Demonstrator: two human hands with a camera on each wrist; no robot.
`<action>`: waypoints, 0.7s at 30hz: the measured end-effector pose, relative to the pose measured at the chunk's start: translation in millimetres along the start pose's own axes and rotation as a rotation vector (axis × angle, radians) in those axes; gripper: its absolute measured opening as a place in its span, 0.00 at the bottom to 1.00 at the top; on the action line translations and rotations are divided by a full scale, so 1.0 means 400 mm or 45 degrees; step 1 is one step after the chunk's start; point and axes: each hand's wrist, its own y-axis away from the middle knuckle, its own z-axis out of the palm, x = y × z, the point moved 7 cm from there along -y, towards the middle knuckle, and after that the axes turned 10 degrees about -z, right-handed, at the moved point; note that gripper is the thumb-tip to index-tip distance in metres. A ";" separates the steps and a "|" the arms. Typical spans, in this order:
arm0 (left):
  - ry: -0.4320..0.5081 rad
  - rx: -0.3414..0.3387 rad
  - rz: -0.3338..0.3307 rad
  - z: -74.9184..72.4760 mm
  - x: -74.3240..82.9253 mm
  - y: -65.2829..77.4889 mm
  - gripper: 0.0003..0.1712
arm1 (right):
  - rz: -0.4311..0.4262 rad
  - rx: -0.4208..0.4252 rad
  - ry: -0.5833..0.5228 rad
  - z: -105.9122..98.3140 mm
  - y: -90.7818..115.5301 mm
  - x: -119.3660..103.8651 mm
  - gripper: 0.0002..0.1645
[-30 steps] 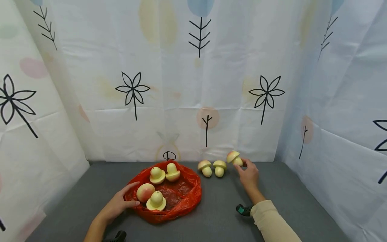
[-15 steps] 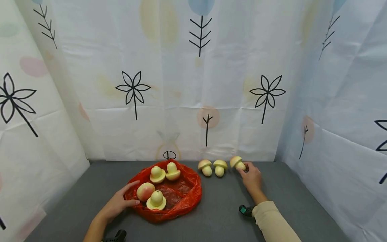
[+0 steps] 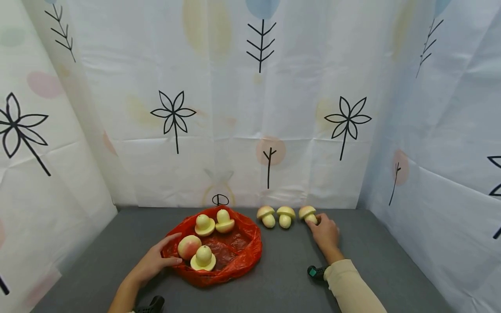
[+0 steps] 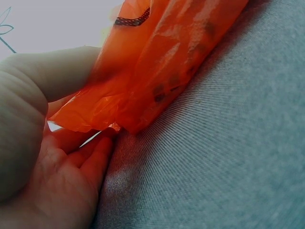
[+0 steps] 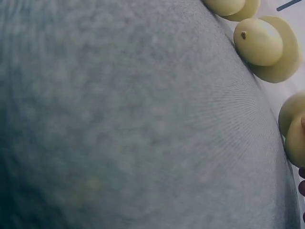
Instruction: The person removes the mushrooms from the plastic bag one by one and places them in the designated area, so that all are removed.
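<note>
Right hand (image 3: 328, 232) pinching mushroom (image 3: 307, 211) near back edge of grey table (image 3: 285, 269), left hand (image 3: 151, 261) gripping red bag (image 3: 250, 257), table stretching between

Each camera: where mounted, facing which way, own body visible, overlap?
Head: on the head, facing forward and down at the table, red bag and mushrooms; left hand, right hand and forearms show.
Left wrist: on that wrist, facing the bag's side; thumb and fingers show.
Right wrist: on that wrist, facing across the table; only fingertips show, right edge.
Shared: head and right wrist both show the row of three mushrooms.
</note>
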 end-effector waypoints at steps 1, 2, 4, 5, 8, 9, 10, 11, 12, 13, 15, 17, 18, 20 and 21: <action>0.001 -0.001 0.002 0.000 0.000 0.000 0.45 | 0.000 -0.005 0.006 0.001 0.001 -0.001 0.24; 0.001 -0.001 0.005 0.000 0.000 0.000 0.45 | 0.000 -0.012 0.009 0.003 0.001 -0.002 0.25; 0.000 0.000 0.006 -0.001 0.000 0.000 0.45 | 0.001 -0.028 0.016 0.008 0.003 -0.004 0.25; 0.002 0.002 0.006 -0.001 0.001 0.001 0.45 | 0.000 -0.034 0.015 0.010 0.003 -0.005 0.25; 0.000 0.000 0.003 0.001 0.001 0.003 0.45 | -0.011 -0.041 0.020 0.015 0.003 -0.010 0.26; 0.000 0.001 0.001 0.001 0.001 0.004 0.45 | -0.014 -0.041 0.021 0.017 0.003 -0.012 0.26; 0.000 0.002 0.000 0.001 0.001 0.004 0.45 | -0.016 -0.041 0.022 0.018 0.003 -0.013 0.26; 0.003 0.000 -0.001 0.002 0.001 0.005 0.45 | -0.018 -0.041 0.022 0.019 0.003 -0.014 0.26; 0.000 -0.001 -0.002 0.002 0.001 0.005 0.45 | -0.021 -0.041 0.023 0.020 0.003 -0.015 0.27; 0.001 0.000 -0.003 0.002 0.001 0.005 0.45 | -0.025 -0.041 0.022 0.021 0.004 -0.015 0.27; 0.003 0.001 -0.006 0.003 0.001 0.005 0.45 | -0.024 -0.046 0.017 0.024 0.005 -0.014 0.28; 0.005 0.002 -0.009 0.003 0.000 0.004 0.45 | -0.026 -0.048 0.006 0.025 0.005 -0.013 0.28; 0.003 0.003 -0.009 0.003 0.000 0.004 0.45 | -0.026 -0.051 0.000 0.026 0.005 -0.013 0.28; 0.004 0.004 -0.011 0.002 0.000 0.003 0.45 | -0.024 -0.061 -0.008 0.027 0.004 -0.013 0.29; 0.002 0.005 -0.012 0.002 -0.001 0.003 0.45 | -0.023 -0.065 -0.013 0.027 0.004 -0.013 0.30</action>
